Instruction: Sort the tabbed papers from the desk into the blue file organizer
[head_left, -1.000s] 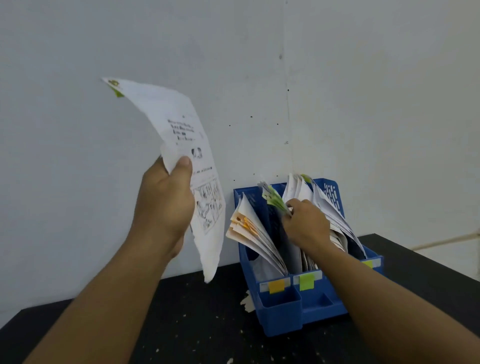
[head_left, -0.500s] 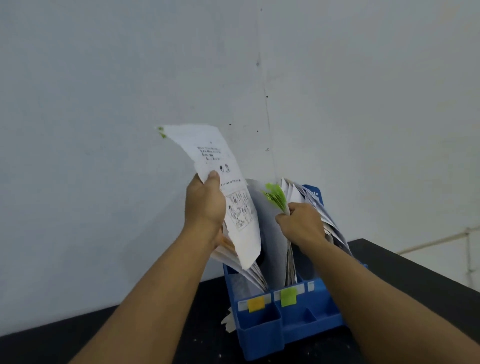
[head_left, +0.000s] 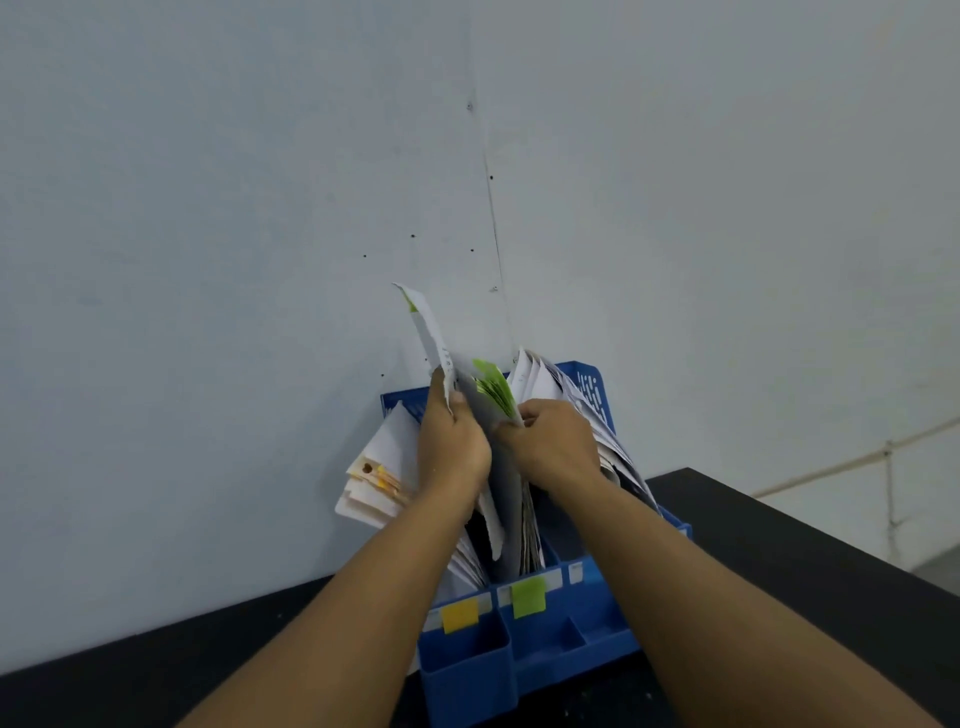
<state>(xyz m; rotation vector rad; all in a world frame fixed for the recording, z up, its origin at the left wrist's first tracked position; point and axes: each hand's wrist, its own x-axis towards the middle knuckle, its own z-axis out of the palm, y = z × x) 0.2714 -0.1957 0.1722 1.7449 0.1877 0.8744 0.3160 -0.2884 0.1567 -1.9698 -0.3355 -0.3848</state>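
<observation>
Since half a second before, we had brought the sheet (head_left: 431, 338) down and rightward, so that its lower part now sat between the papers in the blue organizer (head_left: 550, 639), where earlier it had hung above the left compartment; a full second before, we had held it high and well to the left. From the head camera, our left hand (head_left: 454, 447) gripped the sheet at its edge, thumb curled against the paper, and the sheet stood nearly edge-on to us, its top corner carrying a small green tab (head_left: 410, 301) and rising above both hands. Our right hand (head_left: 553, 447) pinched the bunch of green-tabbed papers (head_left: 493, 389) in the middle compartment, fingers curled round them and pulling them rightward, which left a gap beside the sheet. Both hands were close together, almost touching. In the left compartment a stack of papers with orange tabs (head_left: 382, 478) leaned out to the left, past the organizer's side. More white papers (head_left: 540, 379) fanned out of the right compartment behind our right hand. On the organizer's front a yellow label (head_left: 460, 616) marked the left slot and a green label (head_left: 529, 597) the middle one. The organizer stood on a black desk (head_left: 779, 561) against a pale wall (head_left: 208, 260). How deep the sheet reached into the slot we could not tell.
</observation>
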